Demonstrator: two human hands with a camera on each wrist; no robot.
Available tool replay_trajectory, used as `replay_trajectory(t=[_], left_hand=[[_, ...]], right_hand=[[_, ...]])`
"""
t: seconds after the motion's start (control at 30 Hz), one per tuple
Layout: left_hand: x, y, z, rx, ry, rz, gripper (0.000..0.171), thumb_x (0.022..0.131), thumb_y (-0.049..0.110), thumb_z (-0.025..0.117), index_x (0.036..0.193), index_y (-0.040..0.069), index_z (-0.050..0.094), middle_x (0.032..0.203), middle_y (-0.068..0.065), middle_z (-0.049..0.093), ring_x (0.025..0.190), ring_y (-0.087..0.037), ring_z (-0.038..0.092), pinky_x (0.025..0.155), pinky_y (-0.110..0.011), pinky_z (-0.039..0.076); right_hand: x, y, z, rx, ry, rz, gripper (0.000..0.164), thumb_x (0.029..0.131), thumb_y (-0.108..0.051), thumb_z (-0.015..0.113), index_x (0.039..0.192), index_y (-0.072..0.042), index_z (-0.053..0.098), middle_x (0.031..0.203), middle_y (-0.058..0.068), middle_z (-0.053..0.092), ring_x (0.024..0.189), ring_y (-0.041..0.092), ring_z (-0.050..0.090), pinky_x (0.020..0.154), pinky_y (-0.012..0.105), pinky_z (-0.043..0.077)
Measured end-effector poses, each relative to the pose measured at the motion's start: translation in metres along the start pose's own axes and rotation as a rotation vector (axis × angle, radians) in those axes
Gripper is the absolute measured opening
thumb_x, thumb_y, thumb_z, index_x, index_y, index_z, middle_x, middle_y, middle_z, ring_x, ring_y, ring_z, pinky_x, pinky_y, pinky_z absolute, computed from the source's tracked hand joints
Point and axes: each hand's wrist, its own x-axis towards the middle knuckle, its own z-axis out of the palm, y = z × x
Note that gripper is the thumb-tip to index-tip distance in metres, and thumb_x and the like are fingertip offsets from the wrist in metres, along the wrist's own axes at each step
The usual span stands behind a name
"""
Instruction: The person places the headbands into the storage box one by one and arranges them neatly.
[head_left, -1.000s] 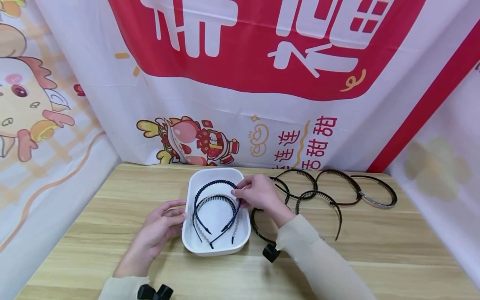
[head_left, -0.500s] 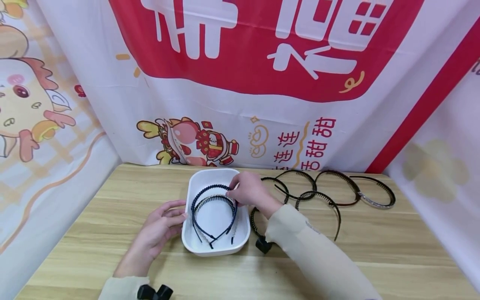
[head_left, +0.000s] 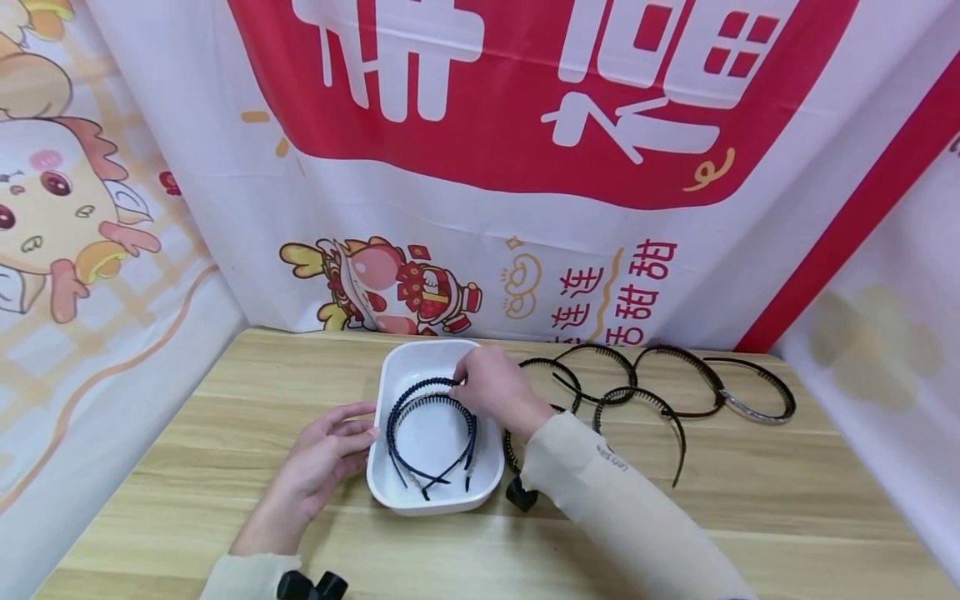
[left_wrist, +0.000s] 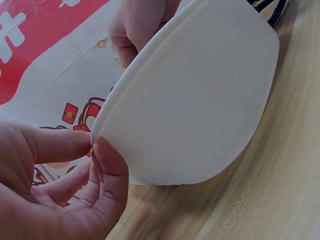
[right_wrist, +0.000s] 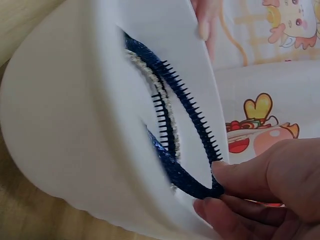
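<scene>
A white plastic basin [head_left: 435, 506] stands on the table, with headbands inside it. My left hand [head_left: 330, 450] is at its left side; in the left wrist view, thumb and forefinger pinch the basin's rim [left_wrist: 117, 92]. Over the basin's right side, my right hand [head_left: 495, 385] pinches a dark blue toothed headband [right_wrist: 194, 112] at its curve, as the right wrist view shows. That headband's ends reach down inside the basin. Beneath it lies a silver beaded headband [right_wrist: 166, 92] alongside a black toothed one [right_wrist: 161, 120].
Several dark headbands lie to the right of the basin, partly overlapping: one [head_left: 681, 437] nearer the front, a brown one [head_left: 701, 364] farther back, and one with a silvery section [head_left: 757, 412] at the far right. A printed cloth [head_left: 420, 200] hangs behind the wooden table [head_left: 247, 400].
My right hand has shifted a little left over the basin, and the blue headband has come down closer over the others. The left hand has stayed at the rim.
</scene>
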Motion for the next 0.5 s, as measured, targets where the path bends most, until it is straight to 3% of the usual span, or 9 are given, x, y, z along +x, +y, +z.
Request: replay_trajectory(t=[0.23, 0.5], left_hand=[[0.0012, -0.0015, -0.0005, -0.007, -0.001, -0.001, 0.062, 0.099, -0.001, 0.068, 0.156, -0.001, 0.045, 0.108, 0.001, 0.071, 0.099, -0.013, 0.07, 0.088, -0.03, 0.063], [0.002, -0.0012, -0.0015, -0.011, -0.01, 0.003, 0.062, 0.099, 0.0, 0.069, 0.156, -0.001, 0.045, 0.108, 0.002, 0.072, 0.099, -0.013, 0.071, 0.088, -0.03, 0.063]], right_hand=[[-0.0007, 0.0002, 0.0054, -0.071, 0.082, -0.032, 0.01, 0.091, -0.022, 0.085, 0.093, -0.013, 0.08, 0.096, 0.002, 0.079, 0.087, 0.018, 0.07, 0.08, 0.035, 0.061], [0.0045, -0.0007, 0.0069, -0.146, 0.038, -0.017, 0.005, 0.09, -0.017, 0.081, 0.09, -0.013, 0.078, 0.086, -0.001, 0.075, 0.077, 0.015, 0.066, 0.072, 0.032, 0.059]])
